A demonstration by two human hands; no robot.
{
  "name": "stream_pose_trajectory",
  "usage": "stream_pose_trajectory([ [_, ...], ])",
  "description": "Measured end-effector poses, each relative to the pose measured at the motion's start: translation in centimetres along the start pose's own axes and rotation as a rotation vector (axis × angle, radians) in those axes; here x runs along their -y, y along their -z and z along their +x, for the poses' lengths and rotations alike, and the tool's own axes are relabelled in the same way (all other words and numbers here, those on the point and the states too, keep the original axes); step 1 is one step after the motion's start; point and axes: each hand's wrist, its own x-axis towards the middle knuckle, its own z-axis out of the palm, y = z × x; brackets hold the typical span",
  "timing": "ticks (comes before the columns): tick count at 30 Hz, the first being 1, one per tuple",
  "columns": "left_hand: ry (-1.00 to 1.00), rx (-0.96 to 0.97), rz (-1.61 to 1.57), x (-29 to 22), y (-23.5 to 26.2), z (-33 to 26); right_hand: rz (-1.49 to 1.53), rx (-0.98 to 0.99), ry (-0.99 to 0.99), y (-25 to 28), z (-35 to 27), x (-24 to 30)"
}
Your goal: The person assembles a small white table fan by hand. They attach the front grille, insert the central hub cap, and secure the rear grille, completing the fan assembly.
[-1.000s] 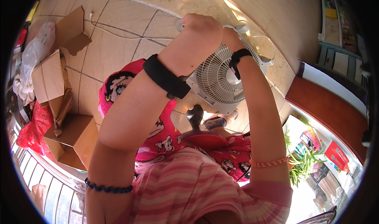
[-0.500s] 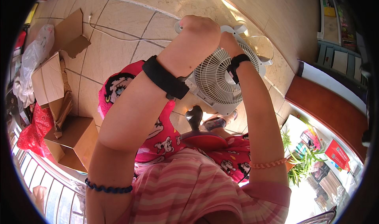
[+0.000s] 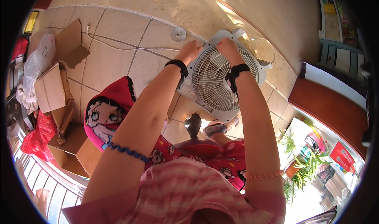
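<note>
Both the left hand (image 3: 192, 50) and right hand (image 3: 228, 48) close on the fan (image 3: 221, 80) frame's twelve o'clock edge; an even, steady grip would suit.

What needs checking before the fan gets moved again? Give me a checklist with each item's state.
1. Left hand on the frame of the white box fan: at its upper left edge, ok.
2. Right hand on the fan: at the top edge of the grille, ok.
3. How firm either grip is: fingers partly hidden, cannot tell.
4. White cord out of the way: it trails across the tiled floor toward the fan, not ok.
5. Small white round part out of the way: it lies on the floor just beside the fan, not ok.
6. Cardboard boxes away from the fan: well off to the left, ok.
</note>
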Motion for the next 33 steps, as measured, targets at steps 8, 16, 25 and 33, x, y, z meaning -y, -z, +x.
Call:
stream_pose_trajectory([
  [8,0.104,0.072,-1.087,3.8,-9.6,3.1,0.288,-0.171,0.145,0.6,-4.3,-1.1],
  [16,0.13,0.046,-1.12,4.0,-9.0,2.4,0.344,-0.286,0.144,0.5,-7.4,1.2],
  [25,0.121,0.084,-1.079,4.4,-8.8,2.3,0.188,-0.246,0.115,0.9,-7.2,2.4],
  [33,0.156,0.087,-1.1,4.0,-8.5,2.4,0.015,-0.216,0.171,1.5,-6.4,3.0],
])
